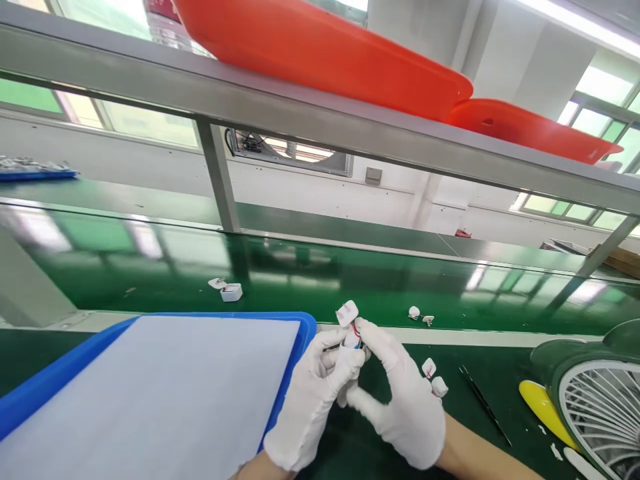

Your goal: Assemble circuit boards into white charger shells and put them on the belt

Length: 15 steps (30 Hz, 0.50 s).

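My left hand (317,390), in a white glove, grips a small white plastic case (352,339) above the bench. The square white lid (347,313) stands tilted up over it, joined by red and dark wires. My right hand (395,393), also gloved, touches the wires and the case's right side with its index finger, thumb spread lower down. Right of that hand, another opened white case (439,387) with its lid (429,368) lies on the green mat. Fingers hide part of the held case.
A blue tray (309,327) with a white sheet is at the left. Black tweezers (485,405), a yellow piece (547,412) and a green fan (603,407) are at the right. White parts (231,292) lie behind. Red bins (325,57) sit on the overhead shelf.
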Each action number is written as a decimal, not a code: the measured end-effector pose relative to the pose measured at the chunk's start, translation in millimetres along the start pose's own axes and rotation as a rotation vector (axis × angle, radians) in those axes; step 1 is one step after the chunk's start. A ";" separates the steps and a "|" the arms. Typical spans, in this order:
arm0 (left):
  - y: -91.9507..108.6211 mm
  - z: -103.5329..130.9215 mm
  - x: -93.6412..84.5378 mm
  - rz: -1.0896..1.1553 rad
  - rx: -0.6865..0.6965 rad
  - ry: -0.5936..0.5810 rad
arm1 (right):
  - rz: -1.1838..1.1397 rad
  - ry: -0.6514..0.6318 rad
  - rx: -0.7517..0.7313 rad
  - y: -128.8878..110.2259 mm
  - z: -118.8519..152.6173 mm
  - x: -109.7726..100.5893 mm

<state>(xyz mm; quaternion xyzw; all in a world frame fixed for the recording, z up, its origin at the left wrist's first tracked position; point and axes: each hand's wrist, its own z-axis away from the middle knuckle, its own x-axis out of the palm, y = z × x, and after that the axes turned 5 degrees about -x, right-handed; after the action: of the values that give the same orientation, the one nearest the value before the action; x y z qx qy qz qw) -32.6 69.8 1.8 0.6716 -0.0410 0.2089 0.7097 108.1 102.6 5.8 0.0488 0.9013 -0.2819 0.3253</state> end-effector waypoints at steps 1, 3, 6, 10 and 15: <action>-1.5 1.6 -0.2 0.004 0.012 0.016 | -0.035 0.071 -0.022 0.4 -0.6 9.9; -4.3 4.2 -0.8 -0.022 0.042 0.029 | -0.101 0.161 -0.052 3.4 -1.7 20.6; -6.0 5.3 -1.8 -0.099 0.082 -0.011 | -0.136 0.201 -0.055 8.5 -2.5 18.4; -5.5 3.4 -4.6 -0.175 0.112 -0.072 | -0.159 0.175 -0.163 6.5 -5.0 5.0; -4.5 5.8 -7.4 -0.273 0.097 -0.155 | -0.106 0.034 -0.229 -0.5 -9.4 -8.1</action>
<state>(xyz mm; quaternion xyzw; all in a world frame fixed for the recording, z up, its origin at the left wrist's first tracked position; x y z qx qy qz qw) -36.5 62.3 -4.3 0.7183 0.0062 0.0596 0.6931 109.0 108.1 16.9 -0.0317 0.9342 -0.1930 0.2982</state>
